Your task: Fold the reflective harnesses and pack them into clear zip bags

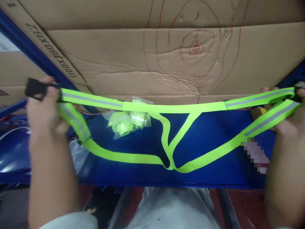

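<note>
A neon yellow-green reflective vest made of elastic straps with grey stripes is stretched wide between my hands, above a blue table. My left hand is closed around its end at the left, where a black buckle or fastener sticks out past the fingers. My right hand grips the opposite end near the right edge, partly cut off by the frame. Between them the lower straps sag and meet the short middle straps in a Y shape.
Clear bags with folded neon straps lie on the blue table. Cardboard with red drawn rings stands behind. A partly blurred pinkish item is at the right, a clear plastic bag at the left.
</note>
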{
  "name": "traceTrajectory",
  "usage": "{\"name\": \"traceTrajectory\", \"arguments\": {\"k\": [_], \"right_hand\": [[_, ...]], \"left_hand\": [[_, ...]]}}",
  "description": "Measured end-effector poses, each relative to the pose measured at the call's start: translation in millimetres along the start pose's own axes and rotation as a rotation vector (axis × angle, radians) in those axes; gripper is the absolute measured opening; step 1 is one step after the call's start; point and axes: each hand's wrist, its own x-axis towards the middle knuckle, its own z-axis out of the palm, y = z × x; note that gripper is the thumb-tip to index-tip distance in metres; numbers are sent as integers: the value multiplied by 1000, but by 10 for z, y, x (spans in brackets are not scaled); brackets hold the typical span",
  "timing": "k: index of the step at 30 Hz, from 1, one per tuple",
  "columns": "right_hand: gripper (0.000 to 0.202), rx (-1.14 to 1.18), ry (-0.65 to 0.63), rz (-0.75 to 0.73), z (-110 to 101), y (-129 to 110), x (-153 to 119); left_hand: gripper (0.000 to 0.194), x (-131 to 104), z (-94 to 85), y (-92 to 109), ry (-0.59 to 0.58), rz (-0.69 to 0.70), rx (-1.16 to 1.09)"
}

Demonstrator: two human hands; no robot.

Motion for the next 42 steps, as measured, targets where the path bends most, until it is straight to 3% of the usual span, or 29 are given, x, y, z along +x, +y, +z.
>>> {"name": "traceTrajectory", "arguments": {"k": [1, 3, 5, 8, 11, 13, 16, 19, 23, 29, 37, 42], "right_hand": [[44, 135, -149, 112, 131, -7, -60], [42, 256, -257, 226, 370, 17, -164], [44, 174, -144, 210, 553, 72, -255], [48, -178, -22, 4, 726, 111, -424], [44, -637, -163, -263, 866, 9, -691], [49, -862, -284, -327, 996, -123, -909], [54, -975, -446, -452, 1253, -347, -1221], [59, -939, -554, -589, 1509, -561, -1461], [62, -901, -613, -673, 1749, -789, -1657], [60, -886, -690, -690, 1933, -884, -1831], [60, -874, -758, -669, 1979, -884, -1973], [60, -849, -682, -615, 1936, -885, -1832]], "left_hand": [[52, -17, 123, -26, -12, -27, -17], [52, -94, 343, -37, -51, 49, 85], [53, -231, 509, 25, -123, 209, 303], [61, -532, 710, 248, -222, 354, 633], [65, -897, 960, 523, -342, 449, 821], [64, -1149, 1159, 675, -406, 561, 856], [61, -1516, 1431, 831, -464, 706, 835], [62, -1818, 1597, 920, -525, 770, 812], [62, -2038, 1674, 956, -616, 786, 822], [63, -2084, 1739, 869, -628, 803, 805], [63, -2095, 1757, 839, -644, 771, 815], [63, -1951, 1720, 818, -573, 721, 825]]}}
